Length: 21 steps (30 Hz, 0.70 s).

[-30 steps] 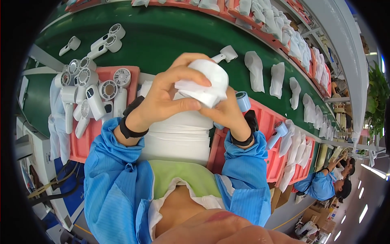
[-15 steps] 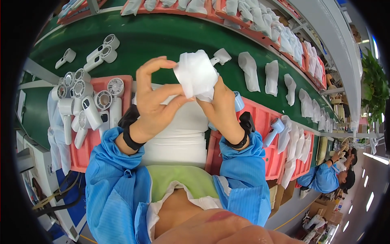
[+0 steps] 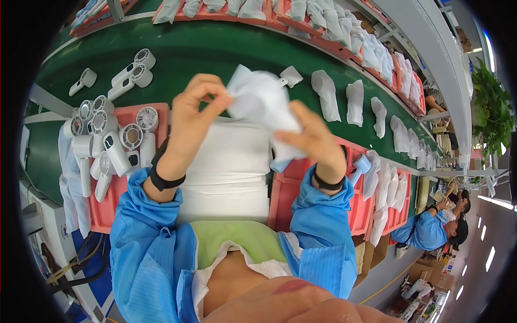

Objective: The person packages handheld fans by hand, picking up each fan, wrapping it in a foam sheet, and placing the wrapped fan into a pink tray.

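A white, thin-looking soft wrap [image 3: 256, 99] is up in front of me, bunched around a rounded shape and blurred by motion. My left hand [image 3: 202, 102] pinches its upper left edge between thumb and fingertips. At the wrap's right side is my right hand [image 3: 312, 134], its thumb and fingers apart around the edge; blur hides how firmly it grips. A light-blue part [image 3: 281, 163] shows just below the wrap, and I cannot tell whether it belongs to what is inside. Beneath my hands lies a stack of white sheets or sleeves [image 3: 226, 156].
To the left, several white handheld fans [image 3: 102, 124] crowd a pink tray [image 3: 102, 210], with more on the green table [image 3: 183, 54]. Wrapped pieces [image 3: 326, 94] line the table on the right. A right-hand pink tray [image 3: 291, 199] holds a light-blue fan [image 3: 360, 167]. Co-workers [image 3: 431, 229] sit far right.
My left hand has closed from a spread grasp to a pinch at the wrap's edge. My right hand has moved right and down, and the wrap has shifted and loosened in shape.
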{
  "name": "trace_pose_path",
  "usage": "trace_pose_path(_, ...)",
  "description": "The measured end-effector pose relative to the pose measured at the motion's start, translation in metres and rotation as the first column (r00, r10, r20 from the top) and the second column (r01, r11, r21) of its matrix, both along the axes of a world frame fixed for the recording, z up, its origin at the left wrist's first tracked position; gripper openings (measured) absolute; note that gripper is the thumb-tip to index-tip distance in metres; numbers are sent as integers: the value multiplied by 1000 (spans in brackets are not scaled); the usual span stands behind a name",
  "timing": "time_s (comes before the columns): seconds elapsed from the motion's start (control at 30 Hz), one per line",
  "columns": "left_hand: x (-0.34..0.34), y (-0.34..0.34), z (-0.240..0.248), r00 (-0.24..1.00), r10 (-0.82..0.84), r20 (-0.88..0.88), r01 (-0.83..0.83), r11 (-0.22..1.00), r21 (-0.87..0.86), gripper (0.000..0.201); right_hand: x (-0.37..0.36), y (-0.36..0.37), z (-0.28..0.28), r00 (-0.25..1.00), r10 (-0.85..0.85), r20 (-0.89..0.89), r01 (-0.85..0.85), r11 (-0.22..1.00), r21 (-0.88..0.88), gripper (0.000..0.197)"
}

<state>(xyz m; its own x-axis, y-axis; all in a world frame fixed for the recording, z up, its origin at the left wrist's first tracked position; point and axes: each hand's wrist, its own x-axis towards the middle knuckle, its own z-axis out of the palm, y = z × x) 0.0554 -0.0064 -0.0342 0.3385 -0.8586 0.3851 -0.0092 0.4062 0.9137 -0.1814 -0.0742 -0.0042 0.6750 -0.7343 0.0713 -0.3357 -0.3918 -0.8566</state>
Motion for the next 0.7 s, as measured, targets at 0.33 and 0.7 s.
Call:
trace_pose_path(0.33, -57, 4, -83, 618, -266, 740, 92, 959, 267, 23, -75, -172, -151, 583, -640, -501, 264, 732, -628, 49)
trace_pose_path(0.7, -60, 3, -104, 562, -146, 814, 62, 989, 134, 17, 0, -219, -98, 651, -329, -684, 124, 935, -332, 52)
